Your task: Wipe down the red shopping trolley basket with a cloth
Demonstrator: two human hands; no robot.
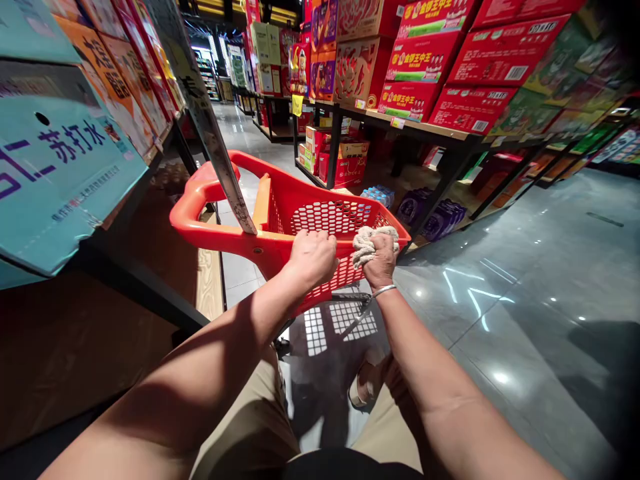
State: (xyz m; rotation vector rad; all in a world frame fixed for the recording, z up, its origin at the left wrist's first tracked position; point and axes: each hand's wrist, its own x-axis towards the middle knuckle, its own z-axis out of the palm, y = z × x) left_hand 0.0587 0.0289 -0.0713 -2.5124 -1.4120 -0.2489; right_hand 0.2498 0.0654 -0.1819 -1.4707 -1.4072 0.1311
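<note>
A red plastic shopping cart (227,233) stands in front of me, its basket perforated with honeycomb holes. My left hand (315,257) is closed over the near rim of the basket. Bunched cream-coloured rope (367,245) is in my right hand (381,261), which is closed around it at the basket's right end. Whether that hand also grips the rim is hidden. A worn metal bar (213,130) slants from the upper left down to the cart's near rim, close to the handle. Little of the basket's inside shows.
Light-blue cartons (60,147) and orange cartons (105,73) fill the left shelf. On the right, red boxes (480,73) are stacked on a shelf, with purple packs (437,217) and bottled packs (379,195) lower down. Grey floor tiles (525,287) reflect lights.
</note>
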